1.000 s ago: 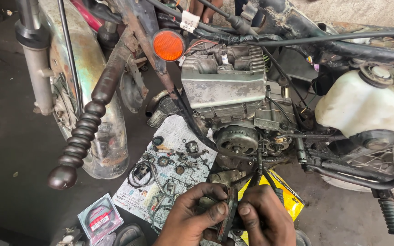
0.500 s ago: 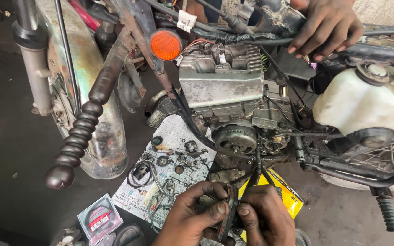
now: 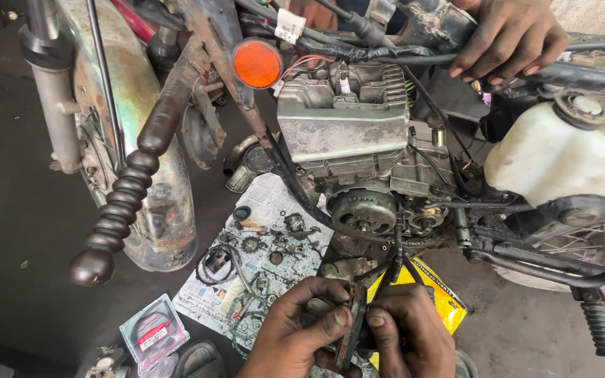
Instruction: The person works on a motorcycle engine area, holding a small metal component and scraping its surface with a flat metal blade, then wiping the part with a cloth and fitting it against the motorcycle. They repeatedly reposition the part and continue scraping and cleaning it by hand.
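Note:
My left hand (image 3: 295,329) and my right hand (image 3: 407,332) meet low in the head view, both gripping one dark, greasy metal engine part (image 3: 351,325) held edge-on between thumbs and fingers. Just above them sits the motorcycle engine (image 3: 348,129) with its round flywheel (image 3: 363,211) exposed. Another person's hand (image 3: 509,35) rests on the frame tube at the top right.
A newspaper sheet (image 3: 246,280) on the floor carries several small gears, rings and bolts. A yellow packet (image 3: 449,297) lies right of my hands, a clear gasket packet (image 3: 154,334) at lower left. A white tank (image 3: 561,157), orange reflector (image 3: 257,63) and ribbed handle (image 3: 117,210) surround the engine.
Another person's hand came in at the top right and settled on the frame. My two hands kept hold of the part and barely moved.

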